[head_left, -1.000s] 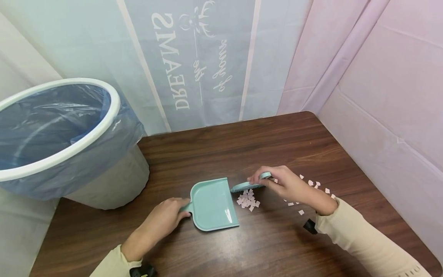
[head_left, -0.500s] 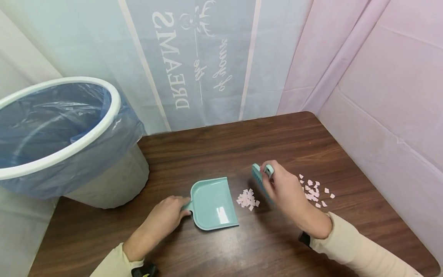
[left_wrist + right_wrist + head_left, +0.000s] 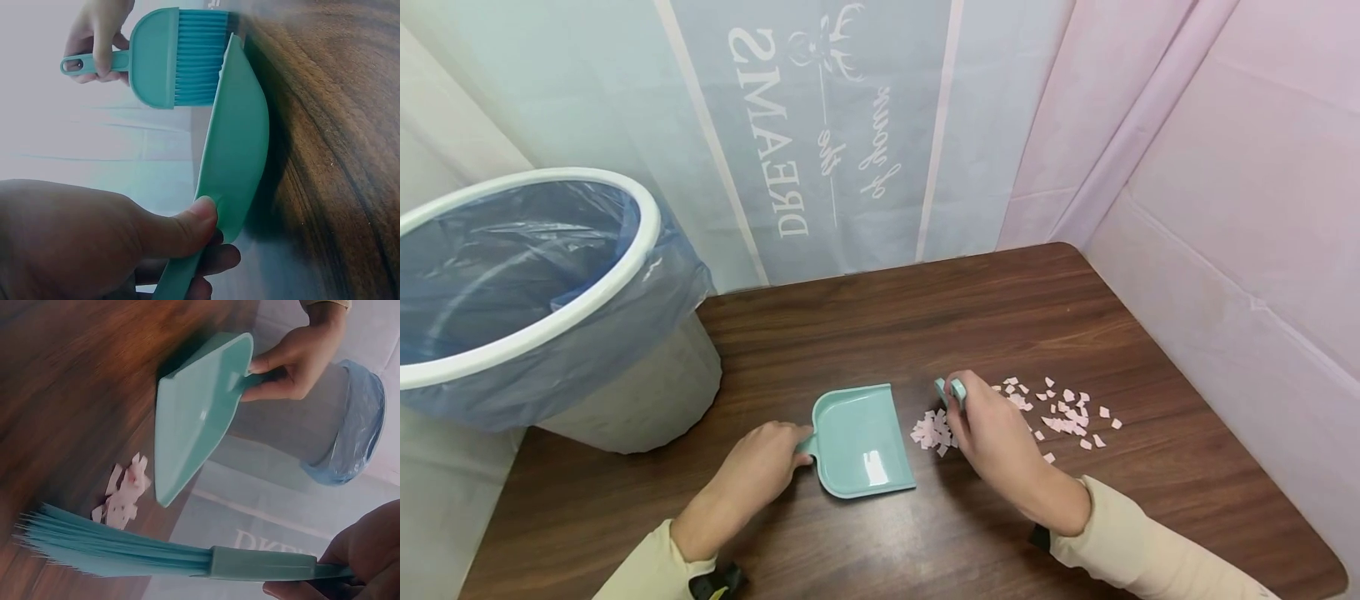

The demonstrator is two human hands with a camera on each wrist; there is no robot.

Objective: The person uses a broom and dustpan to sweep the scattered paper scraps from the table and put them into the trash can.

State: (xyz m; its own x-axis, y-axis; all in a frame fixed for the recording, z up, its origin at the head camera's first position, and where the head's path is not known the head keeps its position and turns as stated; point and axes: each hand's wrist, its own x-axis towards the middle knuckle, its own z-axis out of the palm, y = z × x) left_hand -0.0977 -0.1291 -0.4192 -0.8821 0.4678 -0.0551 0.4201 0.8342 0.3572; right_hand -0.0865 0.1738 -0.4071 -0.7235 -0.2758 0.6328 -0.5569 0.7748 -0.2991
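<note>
A teal dustpan point(image 3: 857, 442) lies on the wooden table, its open edge facing right. My left hand point(image 3: 760, 462) grips its short handle, thumb on top in the left wrist view. My right hand point(image 3: 1000, 433) holds a small teal hand brush point(image 3: 156, 59) by its handle. In the right wrist view the bristles point(image 3: 106, 544) are beside a little pile of pale pink paper scraps point(image 3: 125, 494) just off the dustpan's edge. The hand partly hides the brush in the head view. More loose paper scraps point(image 3: 1067, 417) lie to the right of the right hand.
At the left stands a large bin point(image 3: 647, 392) with a white rim and a blue bag lining. A printed curtain point(image 3: 850, 208) hangs behind the table point(image 3: 820, 333), and a pale wall point(image 3: 1240, 250) borders it on the right.
My right hand first lifted the brush off the pile and turned it, then moved left and down to the pile's right side. The left hand and dustpan have stayed put.
</note>
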